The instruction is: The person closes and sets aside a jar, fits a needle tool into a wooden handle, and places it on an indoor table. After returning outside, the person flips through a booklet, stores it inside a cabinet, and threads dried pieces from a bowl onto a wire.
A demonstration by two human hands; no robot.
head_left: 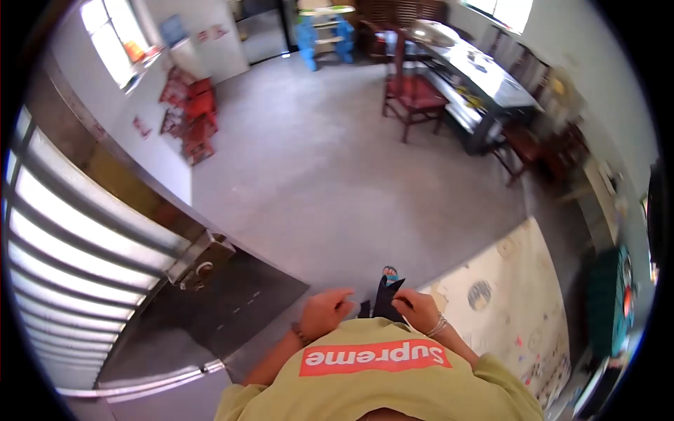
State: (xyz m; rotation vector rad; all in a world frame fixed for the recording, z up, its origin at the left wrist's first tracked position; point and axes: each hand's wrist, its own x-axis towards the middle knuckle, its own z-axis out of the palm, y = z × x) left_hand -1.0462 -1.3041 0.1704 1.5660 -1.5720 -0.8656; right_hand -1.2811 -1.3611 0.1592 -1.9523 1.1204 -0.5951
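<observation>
Both hands are in front of the yellow-green shirt point(393, 389), near its lower edge. My left hand point(326, 312) has its fingers curled, and whatever they might hold is too small to make out. On the other side, my right hand point(418, 310) pinches near the shirt's hem, beside the dark trousers point(384, 303); its held item is unclear. A sandalled foot point(390, 272) shows beyond the trousers.
A barred metal door point(77, 231) with a lock point(203, 269) stands at the left. A pale patterned board point(505, 302) lies at the right. Farther off are red chairs point(414, 95), a long table point(484, 74) and red stools point(199, 105).
</observation>
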